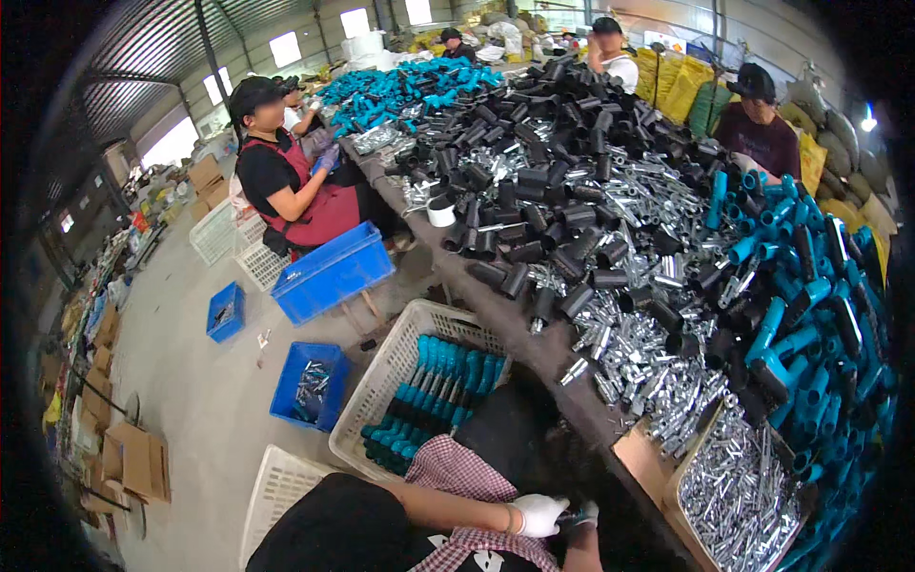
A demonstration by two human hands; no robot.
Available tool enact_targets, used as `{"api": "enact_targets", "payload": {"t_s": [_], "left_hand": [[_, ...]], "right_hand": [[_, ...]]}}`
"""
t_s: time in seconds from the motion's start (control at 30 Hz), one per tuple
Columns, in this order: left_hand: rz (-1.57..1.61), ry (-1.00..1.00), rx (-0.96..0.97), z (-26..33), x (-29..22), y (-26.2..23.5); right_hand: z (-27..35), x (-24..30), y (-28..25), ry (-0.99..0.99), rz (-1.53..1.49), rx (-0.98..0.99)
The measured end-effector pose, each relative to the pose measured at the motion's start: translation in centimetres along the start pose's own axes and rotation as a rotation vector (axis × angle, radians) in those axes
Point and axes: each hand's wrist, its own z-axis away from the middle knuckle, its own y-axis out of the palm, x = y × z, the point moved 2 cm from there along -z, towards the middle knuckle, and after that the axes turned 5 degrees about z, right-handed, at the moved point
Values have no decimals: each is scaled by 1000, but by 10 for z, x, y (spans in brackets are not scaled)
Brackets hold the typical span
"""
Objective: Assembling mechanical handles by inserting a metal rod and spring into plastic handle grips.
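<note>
My left hand, in a white glove, is held low in front of my body with its fingers closed. Close against it is my right hand, its fingers bent around a small dark, teal-tinged piece between the two hands that I cannot make out. Left of my lap, a cream plastic crate holds rows of teal-and-black tool handles. On the table beside my right hand, a tray is filled with small silver metal pins.
Loose silver metal parts, black plastic sleeves and teal handles are heaped on the long table. Blue bins and cartons stand on the floor. A person in a red apron works at the left; others sit across the table.
</note>
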Motion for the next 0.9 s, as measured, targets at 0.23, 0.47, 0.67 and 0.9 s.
{"api": "enact_targets", "payload": {"t_s": [0.23,0.47,0.67,0.9], "left_hand": [[-57,-88,71,-7,5,-5],[35,-200,9,-18,21,18],[62,-252,66,-20,8,17],[51,-191,62,-12,8,10]], "right_hand": [[49,29,39,-242,446,-342],[70,39,84,-347,494,-634],[97,47,87,-228,443,-738],[93,44,76,-278,241,-543]]}}
